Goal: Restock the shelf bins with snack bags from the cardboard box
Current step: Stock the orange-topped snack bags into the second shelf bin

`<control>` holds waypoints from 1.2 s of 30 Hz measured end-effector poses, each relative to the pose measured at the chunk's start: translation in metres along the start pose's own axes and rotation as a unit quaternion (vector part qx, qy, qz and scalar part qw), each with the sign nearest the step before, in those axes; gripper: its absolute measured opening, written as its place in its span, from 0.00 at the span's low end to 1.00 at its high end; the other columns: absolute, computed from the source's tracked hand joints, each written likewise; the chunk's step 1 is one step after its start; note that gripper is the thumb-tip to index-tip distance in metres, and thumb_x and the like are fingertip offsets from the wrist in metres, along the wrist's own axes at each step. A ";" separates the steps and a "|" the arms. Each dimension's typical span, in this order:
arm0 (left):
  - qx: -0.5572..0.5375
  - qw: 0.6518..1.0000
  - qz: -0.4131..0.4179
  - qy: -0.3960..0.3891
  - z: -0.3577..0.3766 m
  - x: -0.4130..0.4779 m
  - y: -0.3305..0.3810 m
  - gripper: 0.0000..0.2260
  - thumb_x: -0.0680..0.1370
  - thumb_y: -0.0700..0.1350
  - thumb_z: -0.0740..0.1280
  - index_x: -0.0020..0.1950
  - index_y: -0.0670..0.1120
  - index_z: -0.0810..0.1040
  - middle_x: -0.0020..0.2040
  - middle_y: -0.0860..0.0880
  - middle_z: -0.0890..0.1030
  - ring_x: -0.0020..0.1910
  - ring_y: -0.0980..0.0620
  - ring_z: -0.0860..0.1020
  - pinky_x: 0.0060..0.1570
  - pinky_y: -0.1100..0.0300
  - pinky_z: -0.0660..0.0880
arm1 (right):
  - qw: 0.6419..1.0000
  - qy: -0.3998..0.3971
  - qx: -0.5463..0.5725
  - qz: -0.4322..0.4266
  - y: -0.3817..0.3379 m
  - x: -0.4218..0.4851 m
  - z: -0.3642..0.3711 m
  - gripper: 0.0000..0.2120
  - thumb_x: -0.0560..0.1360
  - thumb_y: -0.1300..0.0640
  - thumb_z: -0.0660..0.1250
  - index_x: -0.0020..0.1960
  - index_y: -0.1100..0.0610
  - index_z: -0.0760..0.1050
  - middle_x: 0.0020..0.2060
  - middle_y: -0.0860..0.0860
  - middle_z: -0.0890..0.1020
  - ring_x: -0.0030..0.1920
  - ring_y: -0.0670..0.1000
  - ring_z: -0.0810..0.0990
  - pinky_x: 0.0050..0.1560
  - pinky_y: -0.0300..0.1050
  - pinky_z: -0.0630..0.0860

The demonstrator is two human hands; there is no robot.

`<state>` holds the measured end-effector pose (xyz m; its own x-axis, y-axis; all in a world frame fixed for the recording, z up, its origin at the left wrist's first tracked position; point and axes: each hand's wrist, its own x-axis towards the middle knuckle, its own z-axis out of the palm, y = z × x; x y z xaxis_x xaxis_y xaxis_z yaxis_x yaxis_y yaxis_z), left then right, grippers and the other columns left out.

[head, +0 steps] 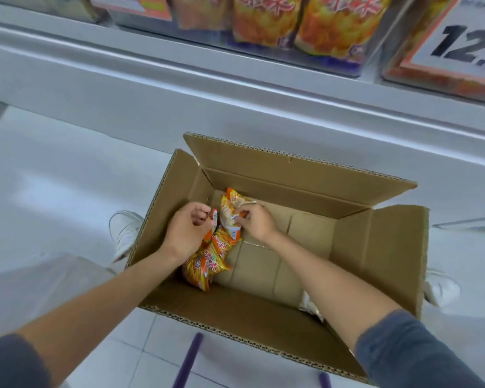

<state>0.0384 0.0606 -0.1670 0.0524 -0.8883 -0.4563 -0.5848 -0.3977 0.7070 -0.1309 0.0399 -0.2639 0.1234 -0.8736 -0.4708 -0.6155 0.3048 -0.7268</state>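
Brown cardboard box [398, 247]: nearly emptied, I judge. Remaining: few orange snack bags [207, 261]. My left hand [188, 233] and right hand [256, 222] each pinch one.

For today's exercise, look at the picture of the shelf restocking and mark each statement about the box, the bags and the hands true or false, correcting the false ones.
1. The cardboard box stands open on the floor. True.
2. The box is packed full of bags. False: only a few snack bags lie at its left end; most of the bottom is bare.
3. Both hands are inside the box. True: the left hand and the right hand each pinch a bag edge.
4. The right hand holds a bag up at the shelf. False: it is down in the box.
5. The price sign is at the upper left. False: upper right.
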 end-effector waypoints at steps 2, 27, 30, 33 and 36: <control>0.020 0.999 0.004 -0.047 0.001 0.000 -0.001 0.19 0.72 0.40 0.75 0.60 0.49 0.75 0.53 0.53 0.75 0.54 0.54 0.75 0.51 0.65 0.72 | 0.999 0.027 0.043 0.009 -0.004 -0.006 -0.014 0.05 0.76 0.57 0.70 0.43 0.58 0.82 0.32 0.50 0.79 0.33 0.46 0.71 0.37 0.42 0.65; -0.149 0.950 -0.054 -0.268 0.013 -0.035 0.067 0.09 0.76 0.36 0.71 0.55 0.43 0.77 0.54 0.41 0.82 0.51 0.48 0.83 0.49 0.58 0.81 | 0.953 0.063 0.290 0.059 -0.033 -0.136 -0.123 0.39 0.68 0.59 0.77 0.75 0.50 0.62 0.64 0.53 0.72 0.63 0.53 0.74 0.60 0.45 0.73; -0.244 0.927 -0.104 -0.266 0.022 -0.027 0.060 0.10 0.76 0.34 0.68 0.57 0.42 0.76 0.55 0.40 0.81 0.53 0.46 0.82 0.50 0.57 0.81 | 0.902 0.054 0.408 0.130 -0.028 -0.133 -0.114 0.43 0.68 0.62 0.77 0.76 0.53 0.56 0.63 0.54 0.76 0.59 0.53 0.78 0.62 0.53 0.74; -0.192 0.940 -0.111 -0.261 0.030 -0.009 0.047 0.13 0.77 0.35 0.69 0.61 0.42 0.76 0.57 0.42 0.81 0.54 0.48 0.82 0.52 0.56 0.80 | 0.887 0.107 0.421 0.158 -0.021 -0.128 -0.108 0.30 0.69 0.68 0.74 0.69 0.63 0.68 0.54 0.58 0.83 0.50 0.54 0.83 0.54 0.48 0.78; -0.130 0.974 -0.095 -0.157 0.042 0.018 0.029 0.17 0.76 0.35 0.70 0.64 0.40 0.75 0.53 0.43 0.81 0.50 0.50 0.80 0.52 0.58 0.78 | 0.899 0.130 0.382 0.172 -0.010 -0.126 -0.105 0.17 0.70 0.68 0.72 0.59 0.63 0.78 0.49 0.56 0.85 0.50 0.54 0.84 0.57 0.50 0.79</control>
<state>-0.0112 0.0430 -0.1769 -0.1350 -0.6953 -0.7059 -0.3623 -0.6284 0.6883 -0.2217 0.1065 -0.1447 -0.2184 -0.7068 -0.6729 0.1445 0.6585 -0.7386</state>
